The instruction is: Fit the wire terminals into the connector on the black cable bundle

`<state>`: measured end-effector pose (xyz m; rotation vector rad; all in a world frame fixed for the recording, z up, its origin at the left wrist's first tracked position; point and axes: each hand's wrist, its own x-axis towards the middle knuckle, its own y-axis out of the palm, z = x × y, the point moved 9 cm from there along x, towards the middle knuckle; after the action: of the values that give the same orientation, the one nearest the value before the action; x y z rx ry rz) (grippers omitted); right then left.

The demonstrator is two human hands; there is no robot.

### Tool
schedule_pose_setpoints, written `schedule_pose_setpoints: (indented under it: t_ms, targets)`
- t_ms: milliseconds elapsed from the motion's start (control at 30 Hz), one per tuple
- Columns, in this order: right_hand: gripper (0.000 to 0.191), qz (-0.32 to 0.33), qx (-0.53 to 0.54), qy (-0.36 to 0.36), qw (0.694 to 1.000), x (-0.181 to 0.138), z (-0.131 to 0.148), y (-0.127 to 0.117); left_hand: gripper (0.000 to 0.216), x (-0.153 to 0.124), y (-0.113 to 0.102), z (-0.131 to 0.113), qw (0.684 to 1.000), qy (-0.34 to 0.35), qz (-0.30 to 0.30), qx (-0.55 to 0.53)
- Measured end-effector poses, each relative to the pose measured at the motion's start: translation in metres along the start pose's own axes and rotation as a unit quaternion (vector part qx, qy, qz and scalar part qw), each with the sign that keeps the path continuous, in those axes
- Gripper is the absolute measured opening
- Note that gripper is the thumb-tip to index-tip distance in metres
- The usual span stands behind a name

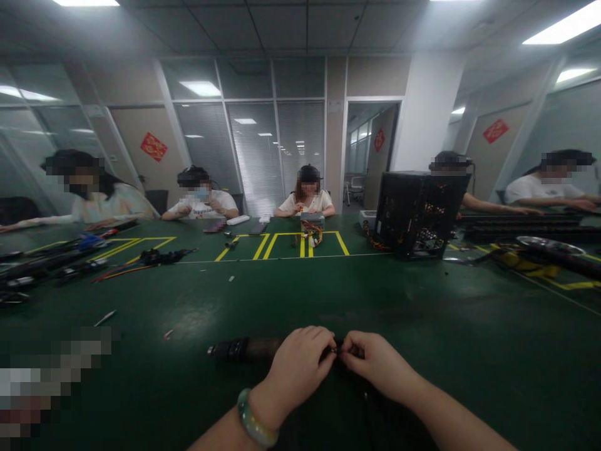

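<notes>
Got a dark tube [260, 348] lying on the surface [188, 307], tip [211, 351] pointing left. Looks stiff and a bit heavy to me, maybe slick, so I'd take it by the collar [235, 349] near the tip. My left hand [300, 363] sits over the tube farther right, fingers curled; next along, my right hand [375, 363] has its fingers pinched nearly together. Can't tell what either one's holding.

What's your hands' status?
Left grip, right grip close together, curled; contents unclear. Dark cylinder partly hidden behind left grip. Pen-like rod off left, apart.
</notes>
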<state>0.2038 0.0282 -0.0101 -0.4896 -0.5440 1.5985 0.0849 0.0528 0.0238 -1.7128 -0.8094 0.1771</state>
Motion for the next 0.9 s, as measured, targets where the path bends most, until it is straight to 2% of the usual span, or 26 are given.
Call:
schedule_pose_setpoints:
  t_ms: [900]
  targets:
    - [0.01,-0.016,-0.002,-0.009,1.0,0.0014,0.0003,0.0,0.015,-0.0007,-0.0047,-0.0043,1.0,0.007,-0.017,0.001]
